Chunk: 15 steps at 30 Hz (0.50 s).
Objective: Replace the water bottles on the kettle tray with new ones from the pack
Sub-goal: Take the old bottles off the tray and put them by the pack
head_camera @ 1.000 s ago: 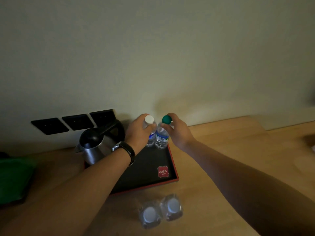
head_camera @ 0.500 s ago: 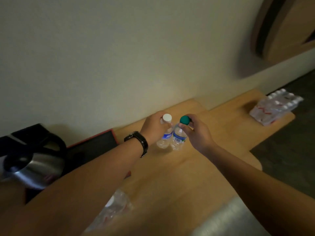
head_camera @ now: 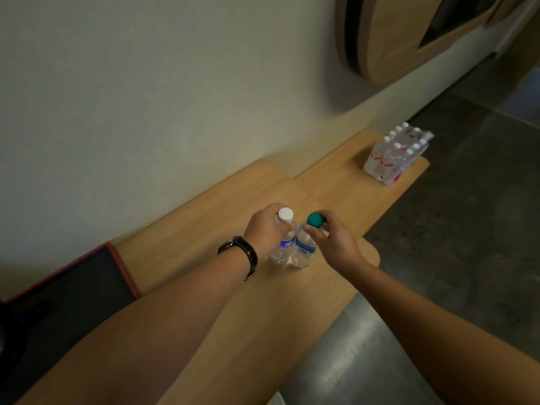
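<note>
Two small clear water bottles stand side by side on the wooden counter, right of the tray. My left hand grips the white-capped bottle around its neck. My right hand holds the green-capped bottle by its cap and shoulder. The black kettle tray with a red rim lies at the left, partly hidden by my left forearm. A shrink-wrapped pack of water bottles with white caps sits at the counter's far right end.
The pale wall runs behind the counter. A rounded wooden panel hangs on the wall at the upper right. Dark floor lies beyond the counter's right edge, and a grey metallic surface is below it near me.
Both bottles have gone from the tray's back right corner to the bare counter to its right. The view swung right, so the kettle left the frame and the pack came into view.
</note>
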Motion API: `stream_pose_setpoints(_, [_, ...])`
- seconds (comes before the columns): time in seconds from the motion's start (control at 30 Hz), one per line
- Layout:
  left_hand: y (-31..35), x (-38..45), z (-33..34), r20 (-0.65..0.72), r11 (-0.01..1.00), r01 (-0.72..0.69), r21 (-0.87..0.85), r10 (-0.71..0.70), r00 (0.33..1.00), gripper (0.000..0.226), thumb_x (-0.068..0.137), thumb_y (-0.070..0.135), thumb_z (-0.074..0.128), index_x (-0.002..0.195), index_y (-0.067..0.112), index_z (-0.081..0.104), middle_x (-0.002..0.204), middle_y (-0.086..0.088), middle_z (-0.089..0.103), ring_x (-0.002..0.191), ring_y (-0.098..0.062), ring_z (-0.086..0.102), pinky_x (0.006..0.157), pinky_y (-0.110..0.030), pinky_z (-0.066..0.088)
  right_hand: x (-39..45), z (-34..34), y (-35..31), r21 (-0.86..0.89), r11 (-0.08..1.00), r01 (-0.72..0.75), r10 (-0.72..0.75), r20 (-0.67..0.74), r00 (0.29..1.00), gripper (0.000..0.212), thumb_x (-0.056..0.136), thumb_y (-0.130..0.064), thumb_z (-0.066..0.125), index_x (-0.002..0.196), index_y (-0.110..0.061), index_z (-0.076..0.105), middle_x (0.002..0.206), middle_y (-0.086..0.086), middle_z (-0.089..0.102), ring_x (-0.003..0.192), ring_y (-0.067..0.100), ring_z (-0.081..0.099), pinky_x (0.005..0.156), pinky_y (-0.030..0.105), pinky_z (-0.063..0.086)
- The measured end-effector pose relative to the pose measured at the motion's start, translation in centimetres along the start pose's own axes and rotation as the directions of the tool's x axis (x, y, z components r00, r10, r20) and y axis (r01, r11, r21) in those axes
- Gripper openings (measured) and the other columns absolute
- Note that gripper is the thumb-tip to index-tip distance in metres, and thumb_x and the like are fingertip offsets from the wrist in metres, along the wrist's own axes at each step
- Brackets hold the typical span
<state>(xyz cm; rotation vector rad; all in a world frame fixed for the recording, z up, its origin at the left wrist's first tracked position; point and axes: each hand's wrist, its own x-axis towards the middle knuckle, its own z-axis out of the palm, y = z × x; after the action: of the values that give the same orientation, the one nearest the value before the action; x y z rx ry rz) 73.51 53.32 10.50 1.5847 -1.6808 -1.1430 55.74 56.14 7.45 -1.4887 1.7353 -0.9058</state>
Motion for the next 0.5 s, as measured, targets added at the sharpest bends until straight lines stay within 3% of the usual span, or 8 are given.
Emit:
stream_pose_setpoints(0.13, [0.2, 0.2, -0.2, -0.009, 0.999, 0.030, 0.019, -0.030, 1.000, 0.038, 0.085, 0.019, 0.074, 0.120, 0.017, 0.063, 0.117, -0.005, 0.067, 0.110, -0.023, 0.062, 0.083, -0.027, 0.045, -0.1, 0.1, 0.0, -0.044, 0.999, 0.016, -0.015, 0.026, 1.000, 0.033, 0.086, -0.049, 0.065, 0.115, -0.041, 0.051, 0.102, -0.024, 0.058, 0.097, -0.004, 0.056, 0.073, 0.010, 0.040])
stream_pose_setpoints(0.27, [0.3, -0.4, -0.9, -0.010, 0.999, 0.033, 0.033, -0.033, 0.999, 0.058, 0.084, 0.027, 0.077, 0.137, 0.019, 0.054, 0.140, -0.005, 0.057, 0.129, -0.022, 0.051, 0.100, -0.031, 0.042, -0.2, 0.3, -1.4, -0.183, 0.972, 0.151, -0.149, 0.021, 0.989, 0.051, 0.089, -0.050, 0.061, 0.133, -0.025, 0.051, 0.129, -0.006, 0.059, 0.112, 0.005, 0.052, 0.086, 0.024, 0.043])
stream_pose_setpoints(0.37, [0.3, -1.5, -2.5, -0.041, 0.999, -0.008, 0.052, 0.010, 0.999, 0.052, 0.087, 0.030, 0.075, 0.134, 0.019, 0.057, 0.140, -0.004, 0.058, 0.129, -0.020, 0.051, 0.099, -0.026, 0.039, -0.3, 1.0, -3.8, -0.271, 0.907, 0.323, -0.311, 0.088, 0.946, 0.047, 0.093, -0.039, 0.061, 0.134, -0.016, 0.053, 0.140, 0.002, 0.055, 0.135, 0.021, 0.042, 0.106, 0.034, 0.037])
stream_pose_setpoints(0.43, [-0.1, -2.8, -4.3, -0.078, 0.996, -0.029, 0.079, 0.035, 0.996, 0.046, 0.089, 0.031, 0.071, 0.133, 0.020, 0.059, 0.139, -0.003, 0.060, 0.129, -0.019, 0.052, 0.098, -0.024, 0.038, -0.6, 2.0, -6.0, -0.265, 0.874, 0.406, -0.381, 0.141, 0.914, 0.043, 0.094, -0.030, 0.062, 0.134, -0.014, 0.055, 0.143, 0.004, 0.053, 0.140, 0.022, 0.034, 0.108, 0.028, 0.027])
stream_pose_setpoints(0.5, [-0.9, -4.6, -6.7, -0.125, 0.995, -0.028, 0.099, 0.041, 0.991, 0.043, 0.091, 0.033, 0.068, 0.131, 0.021, 0.061, 0.136, -0.001, 0.062, 0.127, -0.017, 0.053, 0.095, -0.022, 0.038, -1.3, 3.6, -8.3, -0.214, 0.851, 0.479, -0.449, 0.177, 0.876, 0.041, 0.093, -0.024, 0.064, 0.131, -0.010, 0.057, 0.140, 0.007, 0.055, 0.137, 0.024, 0.040, 0.109, 0.031, 0.031])
